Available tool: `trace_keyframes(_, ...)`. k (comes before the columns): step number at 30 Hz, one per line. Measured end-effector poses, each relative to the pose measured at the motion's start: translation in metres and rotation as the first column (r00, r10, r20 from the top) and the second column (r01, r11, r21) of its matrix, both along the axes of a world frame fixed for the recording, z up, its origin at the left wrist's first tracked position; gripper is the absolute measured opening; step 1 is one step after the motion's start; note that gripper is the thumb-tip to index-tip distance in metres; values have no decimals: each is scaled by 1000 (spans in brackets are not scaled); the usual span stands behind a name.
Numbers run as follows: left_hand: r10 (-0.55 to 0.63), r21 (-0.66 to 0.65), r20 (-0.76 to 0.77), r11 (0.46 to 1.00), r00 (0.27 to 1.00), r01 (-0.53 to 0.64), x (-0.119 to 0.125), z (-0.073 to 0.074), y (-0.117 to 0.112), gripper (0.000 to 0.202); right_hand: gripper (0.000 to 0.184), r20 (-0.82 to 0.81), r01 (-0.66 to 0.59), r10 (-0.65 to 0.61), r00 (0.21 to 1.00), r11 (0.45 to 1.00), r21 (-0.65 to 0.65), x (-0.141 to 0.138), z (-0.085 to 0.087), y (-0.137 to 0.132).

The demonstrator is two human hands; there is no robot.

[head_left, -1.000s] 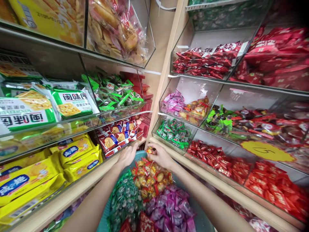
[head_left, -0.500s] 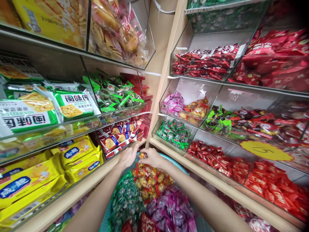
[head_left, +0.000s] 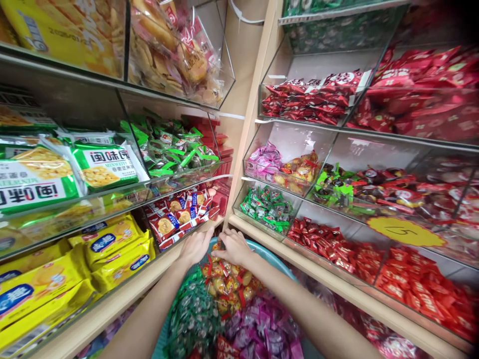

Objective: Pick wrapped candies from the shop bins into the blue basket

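A teal basket (head_left: 267, 249) stands below me in the shelf corner, holding gold-and-red wrapped candies (head_left: 228, 284), green wrapped candies (head_left: 194, 314) and purple wrapped candies (head_left: 265, 324). At the basket's far left side, beside the wooden shelf edge, my left hand (head_left: 197, 248) lies with its fingers stretched forward and nothing visible in it. My right hand (head_left: 236, 247) is over the far end of the gold candies, its thumb and bent fingers apart. A few gold candies show beside that thumb; the fingertips are partly hidden. A few red packets (head_left: 226, 346) lie at the near side.
Left shelves hold yellow cracker packs (head_left: 41, 284), green-and-white cracker packs (head_left: 107, 167) and red-and-blue wrapped sweets (head_left: 179, 214). On the right are bins of green candies (head_left: 265, 207) and red candies (head_left: 407, 279), with a yellow price tag (head_left: 406, 232). Wooden shelf edges flank the basket.
My right hand has shifted slightly, and its fingers look more spread over the gold candies. My left hand stays near the same place. The view has moved a little to the right.
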State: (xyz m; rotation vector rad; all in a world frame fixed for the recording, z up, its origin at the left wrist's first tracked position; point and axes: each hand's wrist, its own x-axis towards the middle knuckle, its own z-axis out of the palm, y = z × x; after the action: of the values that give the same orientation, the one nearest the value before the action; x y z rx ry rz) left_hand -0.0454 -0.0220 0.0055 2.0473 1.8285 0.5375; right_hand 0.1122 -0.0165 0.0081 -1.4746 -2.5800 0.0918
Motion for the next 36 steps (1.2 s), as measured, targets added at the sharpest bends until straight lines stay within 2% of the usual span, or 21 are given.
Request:
trace_keyframes(3,-44,33,-24,998,999,45,0,-3,1,69,52,8,12,-12,1000,1000,21,-1,0,-2)
trace_keyframes(6,-105,73,-96,991,990,112,-2,-11,5,53,53,9,-1,1,1000,999,38,1,4,-7)
trace_keyframes(8,-131,101,-146,984,981,146,-2,-17,8,46,54,6,-20,19,1000,999,46,6,12,-11)
trace_keyframes(10,-147,128,-163,977,976,169,-3,-22,12,45,53,1,-48,48,999,996,81,16,29,-16)
trace_keyframes(13,-148,130,-182,976,972,173,-3,-26,14,46,47,5,-114,115,993,972,207,36,75,-22)
trace_keyframes(16,-114,133,-188,981,976,140,-2,-27,14,49,36,38,-135,130,991,922,364,60,141,-17)
trace_keyframes(19,-122,126,-160,982,979,143,-1,-23,12,51,25,33,-67,58,998,889,453,86,205,6)
trace_keyframes(21,-129,114,-130,983,983,144,0,-20,10,51,19,14,61,-77,997,877,477,104,236,28)
trace_keyframes(22,-128,106,-118,984,985,141,0,-18,10,51,17,20,127,-153,988,880,459,112,246,40)
trace_keyframes(24,-123,97,-112,986,986,134,1,-14,8,51,13,46,229,-264,963,898,377,124,255,60)
trace_keyframes(27,-110,88,-113,989,987,120,1,-12,7,52,12,79,292,-323,943,918,269,130,252,78)
trace_keyframes(31,-109,79,-95,990,989,117,1,-11,7,54,30,109,425,-453,885,880,211,116,247,84)
trace_keyframes(36,-121,73,-88,989,989,127,1,-13,7,54,29,141,515,-528,838,849,117,102,252,88)
